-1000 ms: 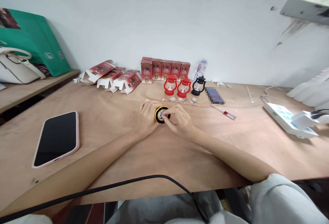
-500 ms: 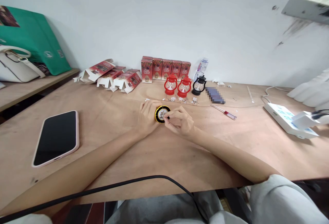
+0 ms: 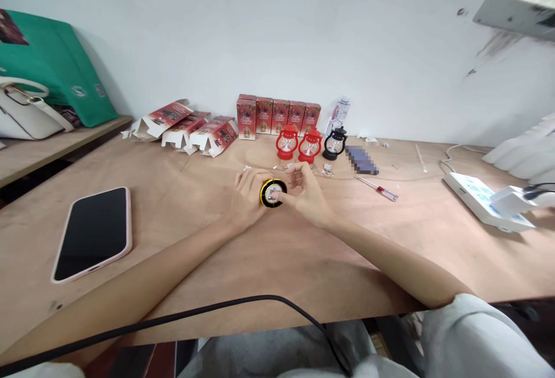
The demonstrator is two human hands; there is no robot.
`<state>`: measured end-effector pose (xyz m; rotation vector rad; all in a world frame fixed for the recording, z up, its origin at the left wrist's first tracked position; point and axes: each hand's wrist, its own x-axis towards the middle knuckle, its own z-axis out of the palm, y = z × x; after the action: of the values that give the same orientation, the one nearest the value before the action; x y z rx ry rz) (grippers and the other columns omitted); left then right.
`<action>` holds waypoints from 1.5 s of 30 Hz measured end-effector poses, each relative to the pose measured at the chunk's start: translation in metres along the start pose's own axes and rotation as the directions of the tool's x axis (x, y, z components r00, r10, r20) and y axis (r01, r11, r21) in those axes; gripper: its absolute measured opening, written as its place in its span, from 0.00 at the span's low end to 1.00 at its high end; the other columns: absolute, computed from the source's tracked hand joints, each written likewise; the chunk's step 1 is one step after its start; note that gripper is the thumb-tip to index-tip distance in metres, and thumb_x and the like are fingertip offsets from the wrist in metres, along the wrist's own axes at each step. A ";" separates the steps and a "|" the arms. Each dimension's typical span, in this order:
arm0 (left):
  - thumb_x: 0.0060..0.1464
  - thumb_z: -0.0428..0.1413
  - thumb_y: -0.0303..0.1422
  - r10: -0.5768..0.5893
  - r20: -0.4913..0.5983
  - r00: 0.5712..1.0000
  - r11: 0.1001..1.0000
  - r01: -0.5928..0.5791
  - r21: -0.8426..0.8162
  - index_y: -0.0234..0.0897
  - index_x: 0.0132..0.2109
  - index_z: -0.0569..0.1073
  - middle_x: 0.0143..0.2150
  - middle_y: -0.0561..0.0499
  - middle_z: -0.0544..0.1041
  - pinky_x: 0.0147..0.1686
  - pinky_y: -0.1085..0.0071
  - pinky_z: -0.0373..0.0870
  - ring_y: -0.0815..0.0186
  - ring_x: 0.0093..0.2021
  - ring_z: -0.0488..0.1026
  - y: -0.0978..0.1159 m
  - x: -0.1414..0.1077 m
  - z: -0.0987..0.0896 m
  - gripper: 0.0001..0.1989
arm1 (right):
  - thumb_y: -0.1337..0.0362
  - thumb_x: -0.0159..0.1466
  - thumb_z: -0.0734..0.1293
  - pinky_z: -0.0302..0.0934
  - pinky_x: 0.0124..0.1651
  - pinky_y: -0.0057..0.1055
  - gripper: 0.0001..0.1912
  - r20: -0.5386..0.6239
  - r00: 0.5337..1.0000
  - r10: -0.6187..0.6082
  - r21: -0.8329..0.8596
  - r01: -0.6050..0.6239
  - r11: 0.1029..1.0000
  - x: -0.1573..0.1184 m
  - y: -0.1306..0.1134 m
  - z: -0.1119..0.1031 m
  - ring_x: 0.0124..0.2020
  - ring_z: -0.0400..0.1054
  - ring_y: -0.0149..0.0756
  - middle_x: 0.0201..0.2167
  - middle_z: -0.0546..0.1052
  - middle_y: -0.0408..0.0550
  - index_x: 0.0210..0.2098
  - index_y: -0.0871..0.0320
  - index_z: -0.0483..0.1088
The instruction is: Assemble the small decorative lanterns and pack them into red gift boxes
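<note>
My left hand [image 3: 249, 196] is closed around the side of a round lantern base [image 3: 264, 199] with a yellow rim, a black ring and a whitish centre with small metal parts. The rest of that lantern is hidden. On the centre presses the thumb of my right hand [image 3: 310, 196], while its other fingers are lifted and slightly curled, apart from the base. Behind my hands stand two red lanterns [image 3: 287, 143] and a black lantern [image 3: 335, 144]. Small bits, some metallic, lie in front of them, with little key rings [image 3: 328, 170] among them, partly behind my right hand.
Red boxes [image 3: 263, 117] stand along the wall; opened boxes [image 3: 214, 136] lie left of them. A screwdriver [image 3: 381, 189] and a white power strip [image 3: 481, 199] lie to the right. A phone [image 3: 93, 233] lies left. A black cable [image 3: 195, 310] crosses the near edge.
My right hand has changed from a fingertip pinch at the centre to a thumb press there, with its fingers raised away. My left hand keeps its hold on the lantern base.
</note>
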<state>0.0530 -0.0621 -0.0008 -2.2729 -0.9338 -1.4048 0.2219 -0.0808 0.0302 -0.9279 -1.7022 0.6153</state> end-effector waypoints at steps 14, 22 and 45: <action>0.59 0.54 0.34 -0.003 -0.023 1.000 0.999 0.004 0.036 0.40 0.44 0.64 0.40 0.47 0.76 0.38 0.63 0.62 0.60 0.40 0.72 -0.001 -0.002 0.002 0.08 | 0.49 0.43 0.77 0.62 0.36 0.30 0.27 0.142 0.948 0.286 0.305 -0.317 0.898 -0.001 0.007 0.016 0.34 0.67 0.31 0.32 0.73 0.41 0.33 0.55 0.64; 0.52 0.60 0.38 -0.276 -0.120 0.954 0.960 0.279 0.010 0.40 0.42 0.67 0.38 0.47 0.75 0.41 0.59 0.66 0.57 0.41 0.73 -0.036 -0.003 0.004 0.13 | 0.52 0.59 0.67 0.64 0.43 0.33 0.15 -0.060 0.985 0.165 0.188 -0.151 0.971 0.011 0.043 0.011 0.36 0.68 0.32 0.38 0.74 0.46 0.38 0.55 0.66; 0.47 0.65 0.42 -0.519 -0.200 0.831 0.854 0.493 -0.169 0.39 0.46 0.69 0.42 0.48 0.73 0.47 0.60 0.71 0.60 0.44 0.72 -0.058 0.000 0.006 0.22 | 0.60 0.65 0.62 0.55 0.44 0.39 0.16 0.403 0.863 -0.304 -0.516 0.488 0.704 0.027 0.059 0.022 0.34 0.61 0.40 0.20 0.72 0.48 0.22 0.57 0.68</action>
<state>0.0186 -0.0159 -0.0074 -1.9355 -1.4820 -1.9390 0.2140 -0.0241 -0.0078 -0.8689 -2.3552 -0.1314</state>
